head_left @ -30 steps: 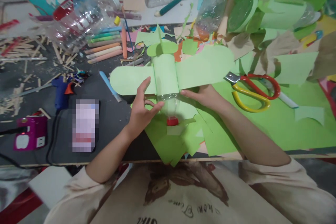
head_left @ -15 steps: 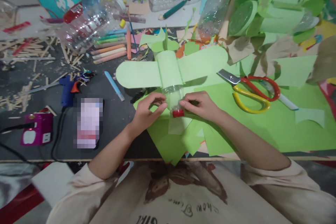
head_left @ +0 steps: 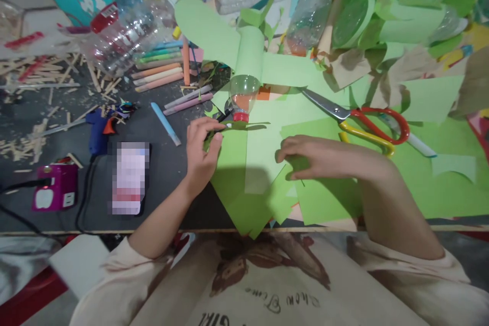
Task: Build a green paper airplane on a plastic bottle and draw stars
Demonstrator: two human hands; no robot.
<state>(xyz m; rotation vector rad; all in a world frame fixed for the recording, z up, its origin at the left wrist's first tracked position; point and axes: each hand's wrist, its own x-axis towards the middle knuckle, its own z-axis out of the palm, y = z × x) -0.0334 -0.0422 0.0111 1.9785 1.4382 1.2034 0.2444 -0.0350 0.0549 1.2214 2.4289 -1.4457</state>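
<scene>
A plastic bottle with a red cap (head_left: 241,116) lies on the far side of the green sheets, its body wrapped in pale green paper (head_left: 250,53). Paper wings (head_left: 288,69) stick out on both sides like an aeroplane's, and leaf-shaped tail pieces (head_left: 252,17) sit at its far end. Just short of the cap, my left hand (head_left: 204,145) is open, thumb apart from the bent fingers, next to a dark slim object I cannot make out. My right hand (head_left: 311,157) hovers open over the green paper (head_left: 332,198), fingers loosely curved. Neither hand touches the bottle.
Scissors with red and yellow handles (head_left: 376,130) lie right of my right hand. A phone (head_left: 130,178), a blue glue gun (head_left: 97,130) and a purple box (head_left: 54,187) are at left. Markers (head_left: 158,74), wood sticks, clear bottles and green paper-covered bottles (head_left: 408,25) crowd the back.
The winged bottle has moved away from me and turned, out of both hands. My left hand has shifted slightly left, my right hand to the right. The scissors have moved a little, and two markers are uncovered.
</scene>
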